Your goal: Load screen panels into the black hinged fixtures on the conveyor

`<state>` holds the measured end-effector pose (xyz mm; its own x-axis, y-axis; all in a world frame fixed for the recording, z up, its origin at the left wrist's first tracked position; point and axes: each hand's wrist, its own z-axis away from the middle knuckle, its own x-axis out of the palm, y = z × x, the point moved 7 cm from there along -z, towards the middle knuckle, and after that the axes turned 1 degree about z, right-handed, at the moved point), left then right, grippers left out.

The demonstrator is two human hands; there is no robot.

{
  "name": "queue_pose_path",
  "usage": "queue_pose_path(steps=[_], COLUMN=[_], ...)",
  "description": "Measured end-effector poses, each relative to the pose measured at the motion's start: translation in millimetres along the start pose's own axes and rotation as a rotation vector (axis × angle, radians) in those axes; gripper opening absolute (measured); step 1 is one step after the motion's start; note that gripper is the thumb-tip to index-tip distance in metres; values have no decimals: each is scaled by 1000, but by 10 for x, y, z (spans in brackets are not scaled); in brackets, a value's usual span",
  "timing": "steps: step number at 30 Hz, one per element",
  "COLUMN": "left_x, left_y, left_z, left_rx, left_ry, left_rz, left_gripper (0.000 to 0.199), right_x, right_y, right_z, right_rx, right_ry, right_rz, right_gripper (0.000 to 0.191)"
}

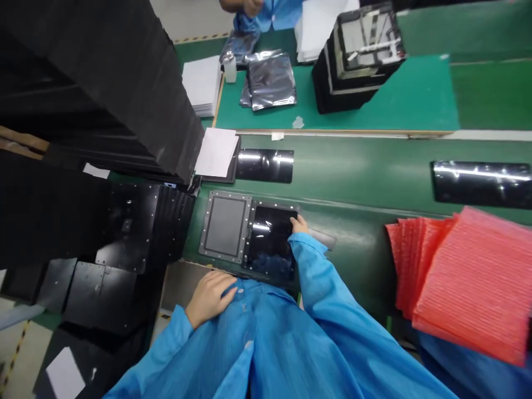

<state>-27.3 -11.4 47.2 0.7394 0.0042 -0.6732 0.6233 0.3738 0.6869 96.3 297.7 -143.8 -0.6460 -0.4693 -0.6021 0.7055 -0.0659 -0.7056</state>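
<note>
Right hand: our right hand (299, 224) lies on the top right corner of the dark glossy panel (270, 246), fingers close together; we cannot tell whether it grips
Left hand: our left hand (210, 299) is open and holds nothing, its fingertips on the front of our blue smock (266, 354)
Panel: it sits in a metal-framed tray (249, 231), just under our right fingers (300, 224)
Beside it: a grey-padded metal frame (225, 226) lies touching the tray, ahead of our left hand
In the way: our right sleeve (320, 277) crosses the panel's lower right edge; tall black stacked trays (95, 83) rise beyond our left hand
Ahead: two black glossy sheets (265, 165) (482, 184) lie on the green conveyor belt (366, 183)
Right of our right hand: a pile of red bubble bags (469, 282)
Far side: silver anti-static bags (270, 80) and a white bottle (230, 67) on a green mat (332, 94), near a co-worker's hand (252, 6)
</note>
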Motion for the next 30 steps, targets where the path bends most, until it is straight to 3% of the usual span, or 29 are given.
queue_pose_path(steps=[5,9,12,15,17,20,25,28,30], left_x=[-9,54,265,541,681,845,1128,1112,916], left_y=[-222,-476,-607,-646,-636,-674,-851,-814,-728], left_z=[-64,-375,-736,-995,-1070,-1097,-1029,-1022,-1182], left_rx=[9,58,45,0,-16,-60,-211,-255,-283], left_ry=[-77,-140,-184,-225,-207,-139,-148,-149,-105], left_rz=[-30,-73,-123,-222,-281,-305,-310,-337,-374], left_gripper=[33,36,55,76,82,81,80,83,82], right_x=[-109,-257,-264,-285,-326,-328,-194,-232,-332], right_y=[-172,-294,-88,214,370,593,832,709,394], right_z=[41,461,1020,1591,1791,1744,1464,1411,1253], right_rx=[24,-15,145,361,425,427,242,176,115], right_ry=[76,138,99,77,79,-40,-278,-324,-347], right_rz=[60,320,433,422,393,365,401,569,682], right_gripper=[37,47,46,30,20,31,30,17,19])
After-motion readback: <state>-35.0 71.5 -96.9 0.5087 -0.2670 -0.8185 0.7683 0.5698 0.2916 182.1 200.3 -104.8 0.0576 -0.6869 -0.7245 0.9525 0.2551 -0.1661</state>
